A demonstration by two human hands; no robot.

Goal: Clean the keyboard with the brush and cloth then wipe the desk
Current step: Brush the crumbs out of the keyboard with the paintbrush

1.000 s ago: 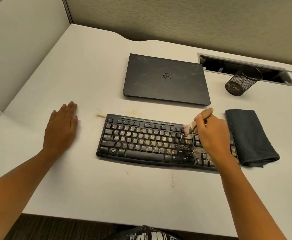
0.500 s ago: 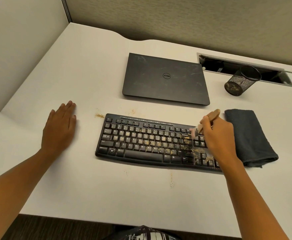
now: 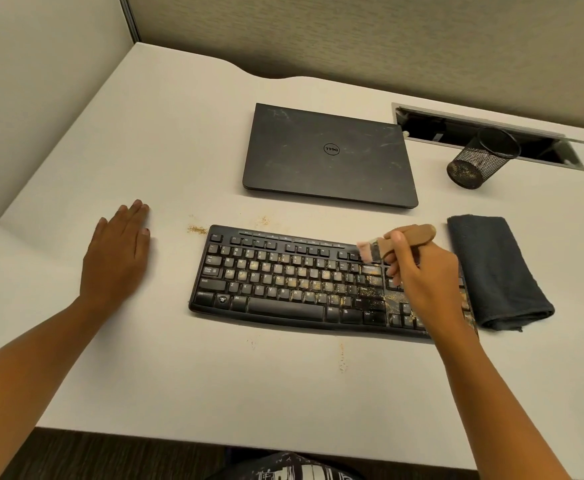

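A black keyboard [image 3: 283,282] lies on the white desk [image 3: 179,375], its keys dusted with tan crumbs, thickest toward the right end. My right hand [image 3: 422,275] is shut on a small wooden-handled brush [image 3: 418,235]; the pale bristles touch the upper right keys. My hand covers part of the number pad. A folded dark cloth [image 3: 494,271] rests just right of the keyboard. My left hand [image 3: 117,258] lies flat on the desk, palm down and holding nothing, left of the keyboard.
A shut dark laptop [image 3: 328,157] sits behind the keyboard. A black mesh pen cup [image 3: 480,159] stands at the back right by a cable slot [image 3: 491,133]. Crumbs [image 3: 197,229] lie on the desk near the keyboard's top-left corner and in front of it. Partition walls stand behind and left.
My right hand swept the brush right along the upper right keys, then back left a little. The left hand has stayed flat in place.
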